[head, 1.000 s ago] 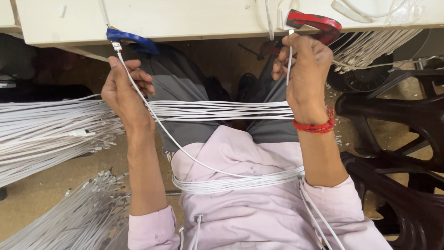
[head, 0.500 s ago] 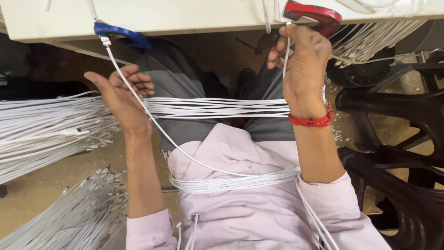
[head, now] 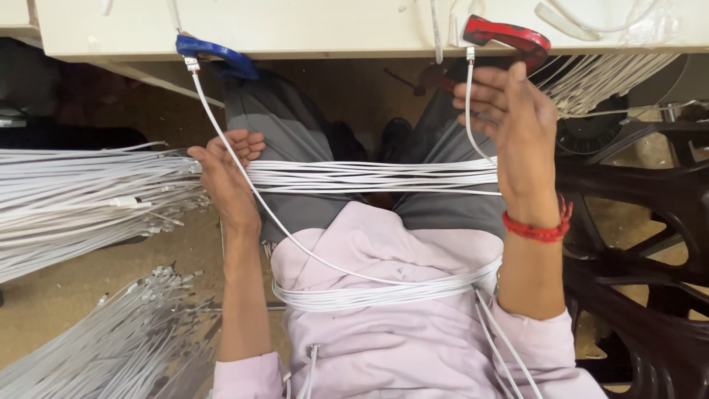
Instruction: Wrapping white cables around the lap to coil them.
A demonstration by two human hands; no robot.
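Left hand: the left hand (head: 225, 177) is resting against the near end of the white cable bundle (head: 369, 176) that is stretching across the lap; fingers are curled loosely at the strands, and I cannot tell whether the grip is closed on any of them.
Right hand: the right hand (head: 517, 125) is pinching a single white cable (head: 468, 111) just below the red clamp (head: 509, 35), grip closed on that strand.
Cable run: another single cable (head: 244, 177) is hanging from the blue clamp (head: 214, 55) on the desk (head: 332, 29) edge and is crossing down over the left wrist towards a looped coil (head: 384, 292) lying on the pink shirt.
Surroundings: loose cable stacks (head: 81, 199) are lying at the left, more on the floor (head: 96, 347); a dark chair frame (head: 635, 244) is standing at the right.
Technique (judgement): keeping the pinched strand taut and straight under the red clamp, and keeping the lap bundle flat, is likely preventing tangling.
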